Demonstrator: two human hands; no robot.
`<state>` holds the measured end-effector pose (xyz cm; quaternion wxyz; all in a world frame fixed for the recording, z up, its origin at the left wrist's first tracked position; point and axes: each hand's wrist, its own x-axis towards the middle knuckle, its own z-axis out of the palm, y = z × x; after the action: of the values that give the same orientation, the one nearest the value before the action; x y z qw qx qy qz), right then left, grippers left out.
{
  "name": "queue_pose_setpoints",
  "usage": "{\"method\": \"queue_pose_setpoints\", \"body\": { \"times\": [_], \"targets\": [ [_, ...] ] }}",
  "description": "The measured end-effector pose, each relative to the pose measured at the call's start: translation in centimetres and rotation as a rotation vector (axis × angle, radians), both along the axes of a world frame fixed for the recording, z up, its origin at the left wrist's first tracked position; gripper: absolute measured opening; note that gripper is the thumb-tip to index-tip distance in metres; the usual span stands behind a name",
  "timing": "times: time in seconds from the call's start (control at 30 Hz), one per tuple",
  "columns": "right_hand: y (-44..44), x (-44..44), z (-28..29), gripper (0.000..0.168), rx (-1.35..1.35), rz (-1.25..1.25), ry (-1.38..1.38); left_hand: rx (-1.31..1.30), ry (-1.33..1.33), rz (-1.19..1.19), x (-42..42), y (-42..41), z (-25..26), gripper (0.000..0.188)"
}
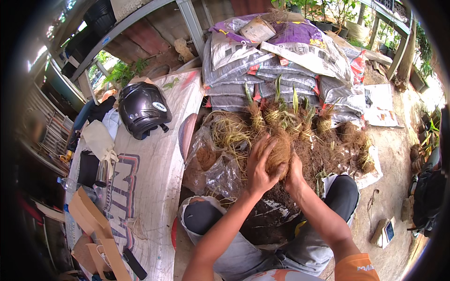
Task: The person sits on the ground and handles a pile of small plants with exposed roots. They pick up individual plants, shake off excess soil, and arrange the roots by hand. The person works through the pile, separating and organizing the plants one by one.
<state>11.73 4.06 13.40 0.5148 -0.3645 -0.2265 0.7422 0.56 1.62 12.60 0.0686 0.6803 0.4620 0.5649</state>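
Between my two hands is a rounded ball of brown coconut fibre (276,154), held above the heap of loose fibre and soil. My left hand (260,167) wraps its near left side with fingers spread over it. My right hand (295,168) presses against its right side, partly hidden behind the ball. Beyond stand several fibre balls bound with yellowish strands, such as one wrapped ball (324,124), some with upright green leaves (295,100). A tangle of yellowish strands (230,131) lies to the left, above a clear plastic bag (221,175).
Stacked grey sacks (228,87) rise behind the heap. On the left, a table covered with white sacking (151,182) bears a dark helmet (145,110), cardboard (89,214) and a phone (134,263). A phone-like device leans on a block (379,232) at right.
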Motion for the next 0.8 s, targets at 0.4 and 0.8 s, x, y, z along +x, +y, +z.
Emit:
{"method": "queue_pose_setpoints", "body": {
  "times": [0.4, 0.8],
  "targets": [
    [0.6, 0.0, 0.6, 0.049, 0.122, -0.104, -0.096, -0.09, -0.299, 0.039, 0.2, 0.6, -0.2, 0.092],
    [0.9, 0.3, 0.3, 0.055, 0.238, -0.064, -0.261, -0.398, -0.765, -0.306, 0.0, 0.3, -1.0, 0.069]
  ]
}}
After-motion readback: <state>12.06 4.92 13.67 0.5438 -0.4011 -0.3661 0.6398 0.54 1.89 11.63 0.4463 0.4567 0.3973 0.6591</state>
